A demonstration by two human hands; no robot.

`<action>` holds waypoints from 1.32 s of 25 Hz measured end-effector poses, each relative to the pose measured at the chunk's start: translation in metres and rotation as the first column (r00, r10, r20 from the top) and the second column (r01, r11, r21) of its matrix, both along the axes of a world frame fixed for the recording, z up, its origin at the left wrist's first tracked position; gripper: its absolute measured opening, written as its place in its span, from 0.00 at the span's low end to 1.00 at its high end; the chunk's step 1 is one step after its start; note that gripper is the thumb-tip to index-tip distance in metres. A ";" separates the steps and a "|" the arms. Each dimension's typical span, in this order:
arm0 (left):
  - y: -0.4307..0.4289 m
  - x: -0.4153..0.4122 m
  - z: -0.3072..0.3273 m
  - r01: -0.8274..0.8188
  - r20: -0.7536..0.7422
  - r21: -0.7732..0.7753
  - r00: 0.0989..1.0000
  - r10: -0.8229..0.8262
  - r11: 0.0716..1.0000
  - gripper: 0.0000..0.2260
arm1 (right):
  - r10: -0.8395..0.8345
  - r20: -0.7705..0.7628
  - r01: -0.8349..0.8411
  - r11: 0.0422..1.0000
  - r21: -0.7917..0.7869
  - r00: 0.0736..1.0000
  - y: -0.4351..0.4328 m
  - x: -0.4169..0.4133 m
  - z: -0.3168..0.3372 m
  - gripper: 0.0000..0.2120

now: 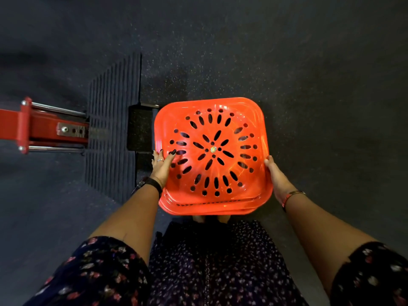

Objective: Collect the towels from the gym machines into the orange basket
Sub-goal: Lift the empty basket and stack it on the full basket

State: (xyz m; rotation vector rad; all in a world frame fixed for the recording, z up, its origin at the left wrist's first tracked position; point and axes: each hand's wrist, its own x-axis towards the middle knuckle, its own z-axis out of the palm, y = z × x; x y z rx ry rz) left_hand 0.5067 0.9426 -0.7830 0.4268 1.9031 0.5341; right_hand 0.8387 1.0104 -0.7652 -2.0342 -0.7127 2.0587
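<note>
The orange basket [212,154] is held out in front of the body, over the dark speckled floor [309,62], seen from straight above. No towel is seen in it or anywhere in view, so the step in hand is judged to be the carrying of an empty basket toward the first machine; collecting has not yet begun. Whether the perforated face turned to the camera is the inside bottom or the underside cannot be told for certain.

At the left, a red machine frame [39,127] with chrome rods meets a ribbed black footplate [112,122]; no towel lies on the visible part. The next move is judged to call for a towel to be found on a machine and one hand to be freed for lifting it.

The left hand [162,165] is laid on the basket's left side, fingers spread over the perforated face. The right hand [276,173] is clasped on the right edge. Each grip is closed on the basket, arms extended forward and down.
</note>
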 end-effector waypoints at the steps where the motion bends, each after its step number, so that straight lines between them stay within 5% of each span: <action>1: -0.006 -0.001 -0.013 -0.033 0.009 0.005 0.999 0.033 0.999 0.51 | 0.018 -0.013 -0.018 1.000 0.006 1.000 -0.003 0.009 -0.019 0.43; 3: -0.012 0.001 -0.018 -0.048 0.002 0.002 0.999 0.048 0.999 0.50 | 0.038 -0.067 -0.039 0.999 -0.006 0.997 -0.013 0.034 -0.064 0.45; 9: -0.006 0.011 0.008 -0.105 -0.009 0.014 0.994 0.105 0.994 0.49 | 0.089 0.026 -0.087 0.993 -0.077 0.996 -0.007 -0.010 -0.010 0.51; 15: -0.005 0.015 0.013 -0.119 0.037 -0.014 0.992 0.120 0.993 0.48 | 0.173 0.103 -0.165 0.983 -0.082 0.980 -0.010 -0.004 -0.030 0.38; 19: -0.012 0.019 0.008 -0.047 0.096 -0.015 0.994 0.049 0.999 0.49 | 0.128 0.172 -0.118 0.991 -0.064 0.977 -0.021 -0.003 -0.032 0.47; 22: -0.017 0.028 0.006 0.036 0.060 -0.021 0.998 -0.035 0.999 0.45 | 0.090 0.140 -0.086 0.996 -0.037 0.986 -0.024 -0.001 -0.028 0.45; 28: -0.011 0.019 0.006 -0.145 0.009 -0.016 0.989 0.145 0.989 0.49 | 0.115 0.092 -0.107 0.991 -0.081 0.989 -0.028 -0.008 -0.035 0.55; 33: -0.007 0.011 0.005 -0.126 0.047 -0.054 0.991 0.129 0.991 0.45 | 0.127 0.079 -0.118 0.986 -0.115 0.989 -0.026 -0.015 -0.042 0.57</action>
